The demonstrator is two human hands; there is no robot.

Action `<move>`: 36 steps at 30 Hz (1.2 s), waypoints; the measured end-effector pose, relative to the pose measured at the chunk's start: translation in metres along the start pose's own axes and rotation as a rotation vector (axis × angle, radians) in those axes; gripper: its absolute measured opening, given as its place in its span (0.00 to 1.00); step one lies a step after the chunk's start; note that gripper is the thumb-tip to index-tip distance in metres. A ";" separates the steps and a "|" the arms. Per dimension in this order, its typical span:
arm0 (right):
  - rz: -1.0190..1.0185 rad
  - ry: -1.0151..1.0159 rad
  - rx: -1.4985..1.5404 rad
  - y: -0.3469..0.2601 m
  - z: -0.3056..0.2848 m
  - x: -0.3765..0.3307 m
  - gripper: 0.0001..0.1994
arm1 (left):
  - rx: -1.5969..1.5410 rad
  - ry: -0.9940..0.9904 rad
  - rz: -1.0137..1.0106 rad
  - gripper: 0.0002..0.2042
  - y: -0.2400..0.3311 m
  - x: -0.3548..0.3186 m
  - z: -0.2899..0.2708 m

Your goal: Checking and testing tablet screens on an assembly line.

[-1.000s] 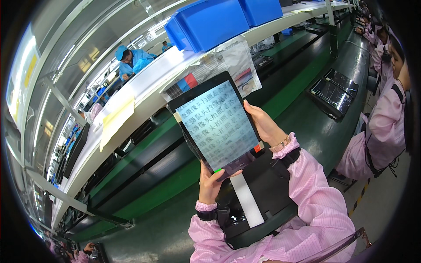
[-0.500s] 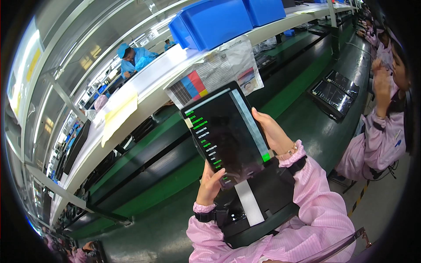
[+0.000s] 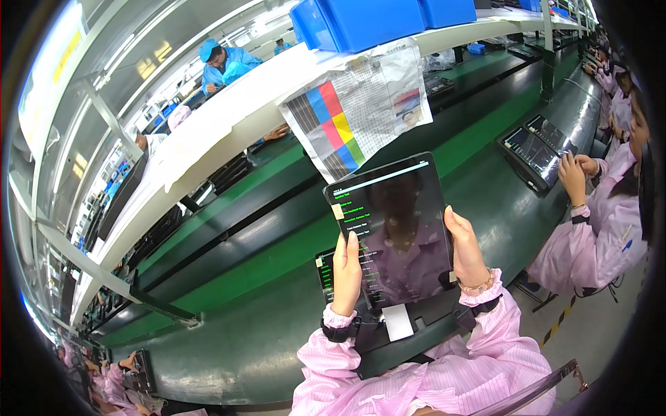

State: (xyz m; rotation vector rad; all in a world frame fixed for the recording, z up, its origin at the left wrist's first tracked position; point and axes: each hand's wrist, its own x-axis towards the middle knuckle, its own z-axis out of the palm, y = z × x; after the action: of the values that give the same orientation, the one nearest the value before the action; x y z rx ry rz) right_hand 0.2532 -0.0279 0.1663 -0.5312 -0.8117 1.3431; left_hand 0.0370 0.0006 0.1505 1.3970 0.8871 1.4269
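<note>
I hold a black tablet [image 3: 406, 236] up in front of me, its dark glossy screen showing a list of green and white lines along the left. My left hand [image 3: 347, 274] grips its left edge, thumb over the screen's side. On its right edge, my right hand [image 3: 466, 243] is closed with the thumb along the rim. Beneath lies a black tray or case with a white strip [image 3: 397, 323] across it. Partly hidden behind my left hand is a second dark device [image 3: 325, 277] with a lit list.
A printed sheet with colour blocks [image 3: 361, 111] hangs from the white shelf [image 3: 257, 114], below blue bins [image 3: 361, 24]. On the green bench [image 3: 229, 347], more tablets [image 3: 538, 152] lie to the right, where a co-worker in pink [image 3: 590, 215] sits. A person in blue [image 3: 225, 64] works beyond the shelf.
The tablet has turned more upright and shifted right, and my left hand has moved higher on its left edge. The co-worker's raised hand has come down to the tablets at right.
</note>
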 end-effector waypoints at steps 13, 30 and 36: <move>-0.131 0.047 -0.050 -0.030 0.024 -0.027 0.16 | 0.281 -0.368 -0.235 0.25 0.036 -0.079 -0.022; -0.091 -0.031 0.009 -0.051 0.056 -0.051 0.17 | 0.253 -0.354 -0.453 0.27 0.065 -0.118 -0.034; -0.056 -0.028 -0.025 -0.050 0.055 -0.048 0.19 | 0.216 -0.318 -0.472 0.27 0.069 -0.119 -0.031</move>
State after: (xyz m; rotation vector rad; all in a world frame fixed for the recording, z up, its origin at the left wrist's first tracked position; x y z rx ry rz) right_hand 0.2412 -0.0897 0.2282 -0.5066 -0.8608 1.2924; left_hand -0.0101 -0.1305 0.1733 1.4028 1.0924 0.7493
